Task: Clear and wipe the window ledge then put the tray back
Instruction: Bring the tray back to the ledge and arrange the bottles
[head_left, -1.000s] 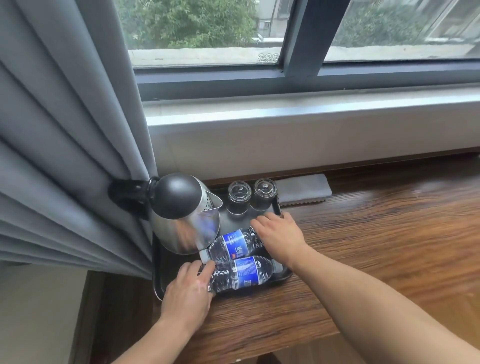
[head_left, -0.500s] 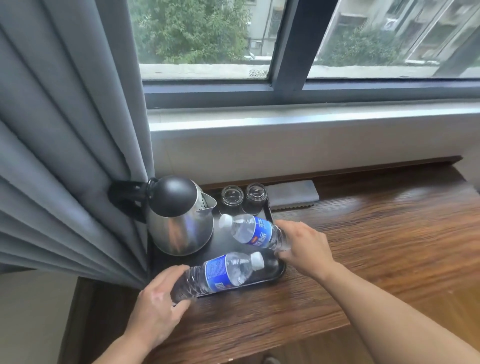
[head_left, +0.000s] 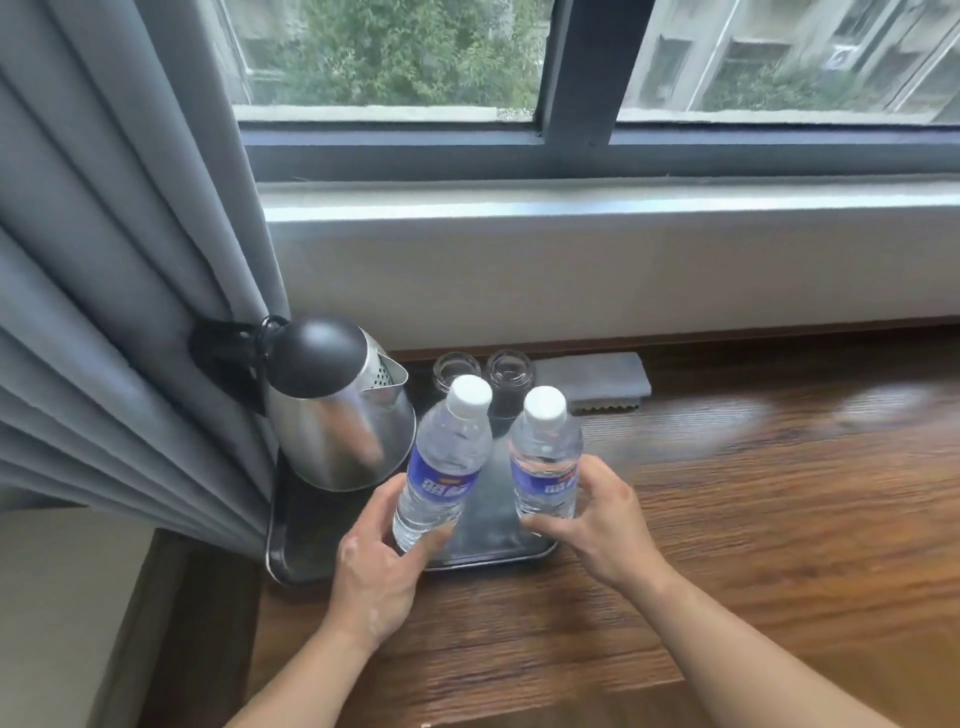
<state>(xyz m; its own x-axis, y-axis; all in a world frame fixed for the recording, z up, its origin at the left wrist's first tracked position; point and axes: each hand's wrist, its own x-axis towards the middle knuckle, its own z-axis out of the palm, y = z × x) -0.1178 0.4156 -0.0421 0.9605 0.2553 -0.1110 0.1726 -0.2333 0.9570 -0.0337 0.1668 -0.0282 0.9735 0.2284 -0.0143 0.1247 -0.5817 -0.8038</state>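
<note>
A black tray (head_left: 296, 540) sits at the left end of the wooden ledge (head_left: 753, 493). On it stand a steel kettle (head_left: 337, 415) with a black lid and two upturned glasses (head_left: 511, 371) at the back. My left hand (head_left: 376, 564) grips a water bottle (head_left: 444, 467) with a blue label, nearly upright and leaning slightly right. My right hand (head_left: 602, 517) holds a second bottle (head_left: 545, 457) upright beside it. Both bottles are over the front of the tray; whether they rest on it is unclear.
A folded grey cloth (head_left: 597, 379) lies on the ledge behind the tray, against the white wall under the window sill (head_left: 623, 208). A grey curtain (head_left: 119, 260) hangs at the left, touching the kettle's handle. The ledge's left edge drops off beside the tray.
Both bottles lay flat on the tray a second ago. My hands lifted them and turned them upright, side by side, over the tray's front.
</note>
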